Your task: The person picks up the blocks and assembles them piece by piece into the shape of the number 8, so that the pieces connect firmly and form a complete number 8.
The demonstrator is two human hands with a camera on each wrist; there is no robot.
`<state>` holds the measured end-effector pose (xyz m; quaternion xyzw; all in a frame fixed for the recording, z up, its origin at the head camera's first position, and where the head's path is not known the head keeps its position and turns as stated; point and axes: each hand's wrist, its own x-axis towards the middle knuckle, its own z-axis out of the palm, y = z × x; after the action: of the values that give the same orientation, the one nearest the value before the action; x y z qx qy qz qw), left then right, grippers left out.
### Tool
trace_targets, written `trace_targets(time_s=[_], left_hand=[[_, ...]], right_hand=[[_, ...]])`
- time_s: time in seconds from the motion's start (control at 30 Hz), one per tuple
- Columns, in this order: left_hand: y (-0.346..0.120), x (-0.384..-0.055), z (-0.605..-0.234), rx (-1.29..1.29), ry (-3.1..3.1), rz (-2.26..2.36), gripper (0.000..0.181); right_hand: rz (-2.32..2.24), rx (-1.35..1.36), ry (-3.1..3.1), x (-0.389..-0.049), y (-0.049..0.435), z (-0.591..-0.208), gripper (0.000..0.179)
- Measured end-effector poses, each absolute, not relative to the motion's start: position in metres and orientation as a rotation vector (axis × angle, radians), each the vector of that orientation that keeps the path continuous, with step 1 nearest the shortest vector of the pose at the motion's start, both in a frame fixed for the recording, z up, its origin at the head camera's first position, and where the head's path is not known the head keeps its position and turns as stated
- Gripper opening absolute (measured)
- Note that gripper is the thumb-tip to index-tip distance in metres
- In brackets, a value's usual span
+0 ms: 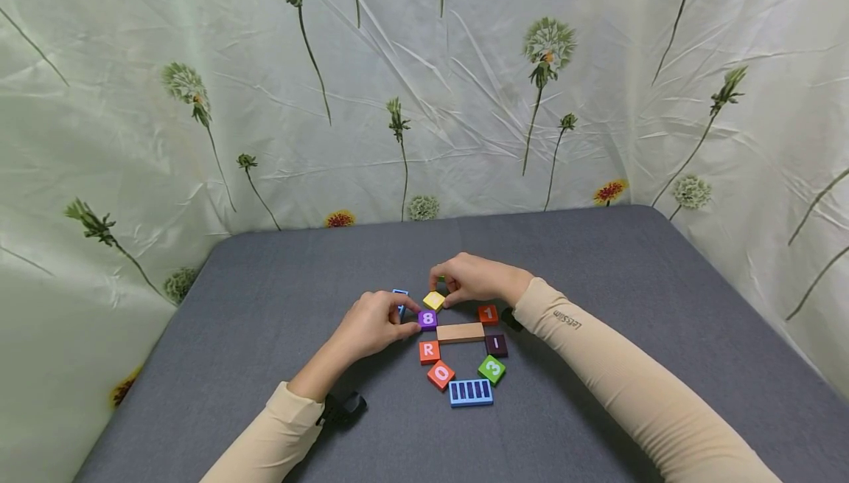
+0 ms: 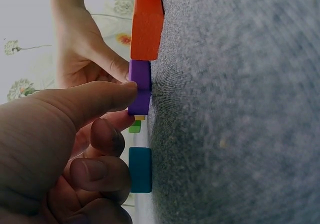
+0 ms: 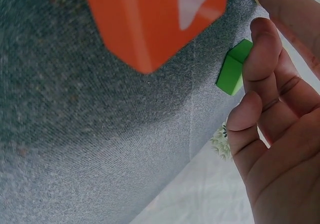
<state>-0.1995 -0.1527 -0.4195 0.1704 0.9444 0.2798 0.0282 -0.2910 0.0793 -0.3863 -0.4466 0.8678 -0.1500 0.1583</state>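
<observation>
My left hand (image 1: pixel 374 327) pinches a purple block marked 8 (image 1: pixel 427 320) between thumb and fingers. The left wrist view shows the thumb on the near side of this purple block (image 2: pixel 140 78), which lies on the grey cloth. Just beyond it, my right hand (image 1: pixel 483 279) holds a yellow block (image 1: pixel 434 301) between thumb and finger, set at a slant by the purple one's far edge. A green block (image 3: pixel 231 73) lies beside the right fingers, mostly hidden from the head view. Behind the left fingers is a blue block (image 1: pixel 401 293), partly covered.
Nearer me, blocks form a ring: orange R (image 1: pixel 429 352), orange 0 (image 1: pixel 441 374), striped blue (image 1: pixel 471 392), green 3 (image 1: pixel 491 369), dark I (image 1: pixel 496 346) and orange 1 (image 1: pixel 488 314). A plain wooden plank (image 1: pixel 460 332) crosses it. A floral curtain (image 1: pixel 464 99) hangs behind the table (image 1: pixel 278 284).
</observation>
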Motion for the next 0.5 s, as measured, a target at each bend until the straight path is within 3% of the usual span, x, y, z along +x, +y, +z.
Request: trace_targets(time_s=[0.5], left_hand=[[-0.1528,-0.199,-0.4193,0.53,2.914,0.868,0.02]], right_hand=[[-0.437,-1.27,2.473,-0.2909,0.0781,-0.3873,0.026]])
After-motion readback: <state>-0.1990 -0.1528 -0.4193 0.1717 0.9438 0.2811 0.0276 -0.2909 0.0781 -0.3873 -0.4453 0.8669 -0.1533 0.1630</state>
